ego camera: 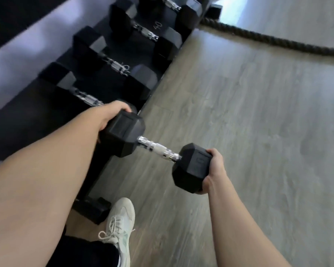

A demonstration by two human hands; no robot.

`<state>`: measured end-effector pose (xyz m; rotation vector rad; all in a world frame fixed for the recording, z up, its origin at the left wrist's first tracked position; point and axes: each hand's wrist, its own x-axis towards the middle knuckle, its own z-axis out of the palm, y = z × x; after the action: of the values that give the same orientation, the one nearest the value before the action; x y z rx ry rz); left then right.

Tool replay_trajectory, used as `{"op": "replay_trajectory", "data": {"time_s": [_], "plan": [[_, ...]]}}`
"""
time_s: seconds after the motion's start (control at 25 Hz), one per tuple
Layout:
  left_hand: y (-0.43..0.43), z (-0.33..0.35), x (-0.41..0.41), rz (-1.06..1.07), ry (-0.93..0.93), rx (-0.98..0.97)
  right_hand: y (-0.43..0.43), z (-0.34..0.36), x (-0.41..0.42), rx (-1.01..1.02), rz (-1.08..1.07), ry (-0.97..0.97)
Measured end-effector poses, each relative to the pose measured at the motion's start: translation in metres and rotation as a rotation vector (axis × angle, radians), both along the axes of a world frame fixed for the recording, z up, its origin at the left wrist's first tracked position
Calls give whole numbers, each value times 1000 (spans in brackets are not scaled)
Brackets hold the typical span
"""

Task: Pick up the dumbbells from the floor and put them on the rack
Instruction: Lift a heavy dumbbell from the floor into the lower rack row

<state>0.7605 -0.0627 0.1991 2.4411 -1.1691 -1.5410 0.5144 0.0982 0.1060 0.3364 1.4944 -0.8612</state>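
A: The rack (46, 116) is filling the whole left side, a long dark sloping shelf, and four racked dumbbells (116, 64) are sitting across it in a row, running away towards the top of the picture. The pale wood floor (258, 122) is taking up the right, with a thick rope (268, 38) lying across it well apart from the action.

B: And the dumbbell (158, 150) is hanging in the air, clear of the floor, right at the rack's front edge!

A: It's being carried by the heads, not the chrome handle. I'm guessing that's because the handle needs to be left bare so the weight can drop into its slot crosswise, like its neighbours.

B: The left hand (112, 115) is gripping the head nearer the rack, fingers curling over the top of it. That end is sitting beside the nearest racked dumbbell, seemingly aiming for the free stretch of shelf on this side of it.

A: The right hand (214, 170) is cupping the outer head out over the floor, fingers wrapping round its end, thumb underneath.

B: Down below, a white trainer (121, 226) is planting itself just beside the rack's foot (93, 209), keeping the body close for the set-down, I'd say.
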Motion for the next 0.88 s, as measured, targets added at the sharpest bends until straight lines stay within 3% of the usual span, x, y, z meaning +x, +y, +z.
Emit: {"op": "replay_trajectory", "data": {"time_s": [0.32,0.56,0.88], "plan": [[10,24,30,37,7,-36,-11,11,13,-3,166,11],[-3,50,104,149,-87,-97,-49,40,81,-67,249,-28],[-32,39,197,263,-176,-200,-89,22,181,-69,367,-152]]}}
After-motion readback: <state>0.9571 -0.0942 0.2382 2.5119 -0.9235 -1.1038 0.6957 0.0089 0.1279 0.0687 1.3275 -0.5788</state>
